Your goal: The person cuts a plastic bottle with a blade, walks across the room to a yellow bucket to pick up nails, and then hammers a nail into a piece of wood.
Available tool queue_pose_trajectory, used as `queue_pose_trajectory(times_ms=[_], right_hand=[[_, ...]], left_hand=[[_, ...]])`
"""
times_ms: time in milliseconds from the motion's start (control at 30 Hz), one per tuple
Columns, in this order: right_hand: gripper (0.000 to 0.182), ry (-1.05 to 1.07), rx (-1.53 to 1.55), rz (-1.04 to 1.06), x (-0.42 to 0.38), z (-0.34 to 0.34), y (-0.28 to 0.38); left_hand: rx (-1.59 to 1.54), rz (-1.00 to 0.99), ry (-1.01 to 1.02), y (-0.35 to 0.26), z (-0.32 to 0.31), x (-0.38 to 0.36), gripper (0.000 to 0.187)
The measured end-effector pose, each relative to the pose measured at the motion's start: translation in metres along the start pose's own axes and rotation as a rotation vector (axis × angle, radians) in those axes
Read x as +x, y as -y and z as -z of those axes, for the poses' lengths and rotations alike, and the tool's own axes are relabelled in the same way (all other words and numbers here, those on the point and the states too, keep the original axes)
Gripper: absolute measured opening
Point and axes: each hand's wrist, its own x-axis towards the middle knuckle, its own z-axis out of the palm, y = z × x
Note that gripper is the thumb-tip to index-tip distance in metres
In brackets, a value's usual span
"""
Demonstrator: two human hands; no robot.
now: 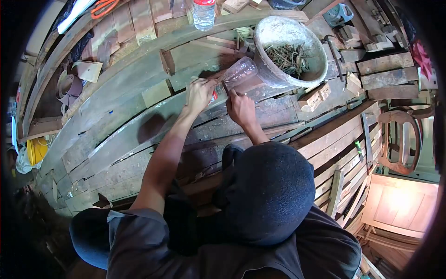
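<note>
My left hand [200, 95] is closed at the near end of a clear plastic bottle [241, 71], which lies tilted over the planks. A bit of red [214, 96] shows beside its fingers. Just to the right, my right hand [241, 109] is closed, with a short dark narrow piece [226, 88] sticking up from its fingers against the bottle. What kind of tool or strip this is cannot be made out. Fingertips of both hands are partly hidden.
A whitish bucket [320, 63] holding wood scraps stands beyond the bottle. A water bottle with a red label [203, 16] stands at the back. A hammer-like tool [335, 53] lies right of the bucket. Long curved boards [116, 102] and wood blocks [313, 98] surround the hands.
</note>
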Motion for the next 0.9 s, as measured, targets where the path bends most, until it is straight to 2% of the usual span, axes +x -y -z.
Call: queue_pose_trajectory(times_ms=[167, 300, 433, 533, 633, 733, 833, 900], right_hand=[[0.022, -0.011, -0.038, -0.037, 0.017, -0.011, -0.005], [0.024, 0.004, 0.013, -0.029, 0.004, -0.001, 0.001], [0.027, 0.013, -0.007, -0.037, 0.009, -0.006, -0.002], [0.030, -0.029, 0.013, 0.007, 0.015, -0.009, 0.002], [0.031, 0.016, 0.012, -0.030, 0.004, -0.004, 0.004], [0.027, 0.006, 0.031, -0.038, 0.015, -0.007, 0.000], [0.019, -0.039, 0.131, -0.057, 0.027, -0.005, 0.000], [0.016, -0.096, 0.328, -0.054, 0.027, -0.002, -0.003]], left_hand=[[0.007, -0.072, -0.014, -0.003, -0.007, -0.003, 0.013], [0.007, 0.003, 0.036, -0.001, 0.000, -0.001, 0.015], [-0.002, -0.069, -0.032, 0.000, -0.007, -0.006, 0.016], [0.024, 0.009, 0.050, 0.000, -0.001, -0.003, 0.016], [0.016, 0.050, 0.046, 0.003, 0.000, -0.004, 0.014], [0.001, 0.014, 0.033, 0.003, -0.005, -0.006, 0.013], [-0.047, 0.047, -0.013, 0.007, -0.003, 0.001, 0.014], [-0.091, 0.129, 0.014, 0.009, 0.002, 0.003, 0.013]])
